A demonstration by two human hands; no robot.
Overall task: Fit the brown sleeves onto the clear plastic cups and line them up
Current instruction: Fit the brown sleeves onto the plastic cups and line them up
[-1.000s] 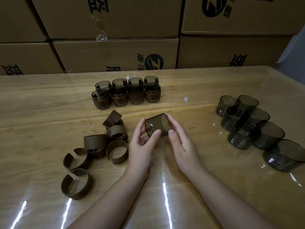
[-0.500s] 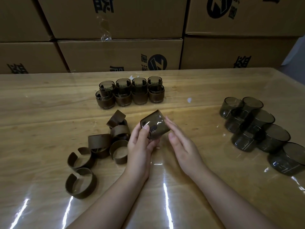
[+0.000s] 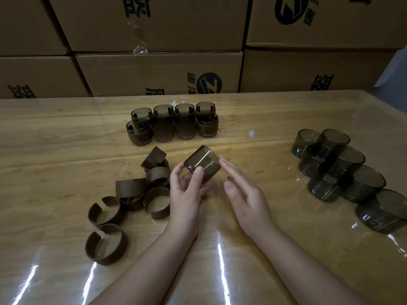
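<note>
1. The cup (image 3: pixel 202 165) in hand is a small, smoky clear plastic tumbler held tilted above the table (image 3: pixel 55 150), between the pile of loose brown sleeves (image 3: pixel 141 194) on the left and the cluster of bare cups (image 3: pixel 343 172) on the right.
2. It looks light and thin-walled, so it likely flexes under a hard squeeze; its glossy wall is probably slippery. A hold across the side wall near the base seems safest, leaving the rest of the body free for a sleeve.
3. The sleeves appear to be stiff split bands with a gap, so each can probably spring open slightly and slide on; taking one by its outer face opposite the gap should work.
4. The left hand (image 3: pixel 187 194) grips the cup, thumb on the near wall and fingers curled behind it.
5. The right hand (image 3: pixel 244 194) is spread, fingers straight and relaxed, its fingertips (image 3: pixel 222 161) at or just beside the cup's right edge; actual contact cannot be told. It holds nothing.
6. Sleeved cups (image 3: pixel 171 124) stand lined up farther back, in front of stacked cardboard boxes (image 3: pixel 154 71).
</note>
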